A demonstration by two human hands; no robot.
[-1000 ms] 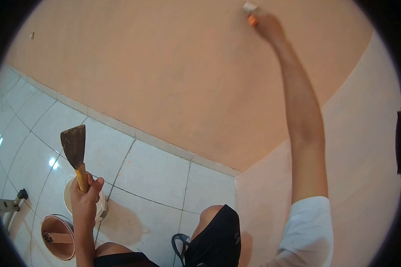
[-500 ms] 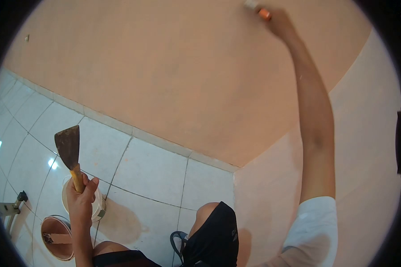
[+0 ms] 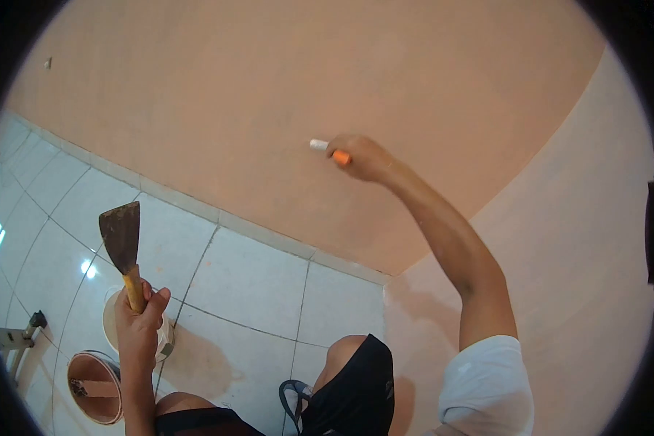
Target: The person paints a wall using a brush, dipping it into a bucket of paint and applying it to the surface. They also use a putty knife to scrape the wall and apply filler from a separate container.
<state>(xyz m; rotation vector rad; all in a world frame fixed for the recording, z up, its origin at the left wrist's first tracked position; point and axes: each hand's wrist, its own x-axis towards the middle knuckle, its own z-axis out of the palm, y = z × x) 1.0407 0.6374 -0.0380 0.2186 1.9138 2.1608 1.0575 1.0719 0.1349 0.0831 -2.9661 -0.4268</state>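
Observation:
My left hand (image 3: 141, 320) is wrapped round the yellow handle of a putty knife (image 3: 121, 236), whose wide, stained blade points up over the tiled floor. Higher up and to the right, my right hand (image 3: 365, 157) grips an orange-handled tool (image 3: 341, 157) with a whitish end, close to the peach wall (image 3: 232, 94). Whether that tool touches the wall I cannot tell, and its exact kind is too small to make out.
Below my left hand stand a white bucket (image 3: 168, 341) and a reddish bucket (image 3: 71, 385) with something flat inside. A metal stand's foot (image 3: 36, 320) is at far left. A paler wall (image 3: 559, 254) meets the peach one at right. My knee and a sandal (image 3: 292, 400) show below.
My right hand has come down and to the left along the wall with the orange-handled tool, its elbow now bent. My left hand and the putty knife have shifted slightly right.

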